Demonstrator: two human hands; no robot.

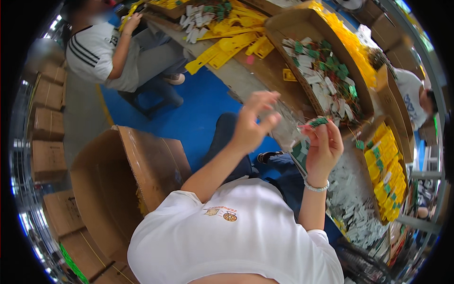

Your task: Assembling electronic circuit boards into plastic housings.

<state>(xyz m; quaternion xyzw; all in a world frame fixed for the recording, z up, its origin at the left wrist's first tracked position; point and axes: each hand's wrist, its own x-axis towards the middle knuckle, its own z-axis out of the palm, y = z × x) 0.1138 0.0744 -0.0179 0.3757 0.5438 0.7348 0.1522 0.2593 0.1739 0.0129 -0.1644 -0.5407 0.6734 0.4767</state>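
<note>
— What is closest to the camera?

— A person in a white T-shirt (236, 236), both forearms raised. The right hand (323, 146) pinches a small green plastic clip on a white tag (318, 122) between fingertips, lifted high, likely for a clear look. The left hand (250, 124) hangs beside it with fingers spread wide, holding nothing I can make out.

— And around them?

— A tall open brown cardboard carton (118, 184) stands at the left knee, within easy drop. To the right, a tray of yellow plastic cards (388, 170) lies close.

— Farther off?

— A slanted cardboard tray of loose green-and-white tags (326, 75) is tilted toward the worker. Beyond, a seated co-worker in a striped-sleeve shirt (97, 49) works at the same bench.
</note>
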